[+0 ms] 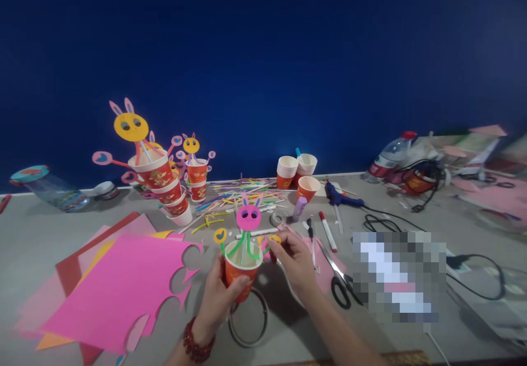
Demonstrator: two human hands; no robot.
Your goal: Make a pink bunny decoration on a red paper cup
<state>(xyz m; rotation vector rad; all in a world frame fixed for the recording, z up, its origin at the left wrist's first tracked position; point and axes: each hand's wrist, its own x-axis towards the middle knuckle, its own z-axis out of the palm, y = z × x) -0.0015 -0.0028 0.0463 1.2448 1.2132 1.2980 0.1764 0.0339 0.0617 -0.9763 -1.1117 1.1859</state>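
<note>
My left hand [214,294] is wrapped round an orange-red paper cup [239,272], held upright above the front of the table. Out of the cup rise a pink paper bunny face [248,218] and green straw arms [229,247]. A yellow paper disc [220,235] with a dark heart tips the left arm. At the cup's right side my right hand [294,264] is closed, its thumb and forefinger pinching another yellow paper disc [275,238]. The fingers partly cover that disc and its straw. Below the cup lies a roll of tape [248,337], seen as a ring.
Finished bunny cups [152,171] stand stacked at the back left. Pink paper sheets [119,283] cover the left side. Loose straws [230,193] lie behind the cup. Scissors [341,292], a red marker [328,231] and a blue glue gun [341,197] lie to the right, with cables [382,223].
</note>
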